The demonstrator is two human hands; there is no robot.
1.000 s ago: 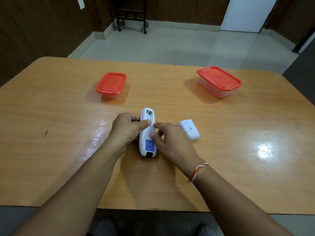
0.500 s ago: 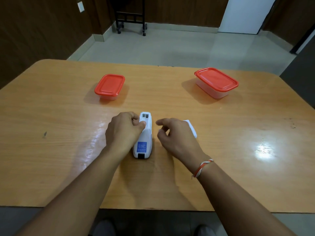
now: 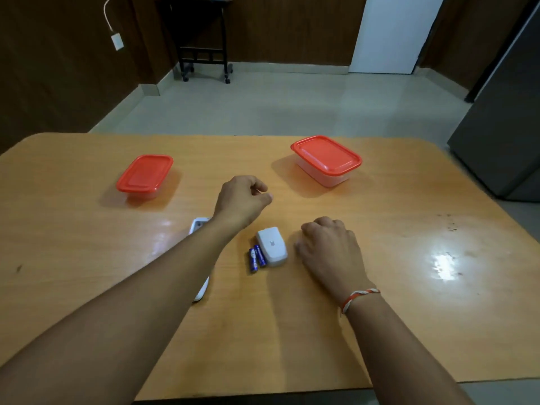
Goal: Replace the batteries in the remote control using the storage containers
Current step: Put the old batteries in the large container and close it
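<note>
The white remote (image 3: 200, 225) lies on the wooden table (image 3: 87, 258), mostly hidden under my left forearm; only its open top end and bottom tip show. Two blue batteries (image 3: 257, 257) lie side by side just left of the white battery cover (image 3: 272, 250). My left hand (image 3: 241, 200) hovers past them, between the two containers, fingers loosely curled with nothing visible in them. Resting on the table right of the cover, my right hand (image 3: 328, 251) has its fingers curled under and holds nothing. A small red-lidded container (image 3: 144, 176) stands far left, a larger red-lidded container (image 3: 325, 159) far right, both closed.
A dark grey cabinet (image 3: 502, 127) stands beside the table's right edge. A black wheeled stand (image 3: 204, 54) is by the far wall. Bare tabletop stretches to the left and right of my hands.
My left hand let go of the remote and reached forward between the containers. Two batteries now lie beside the cover. My right hand shifted to the cover's right side.
</note>
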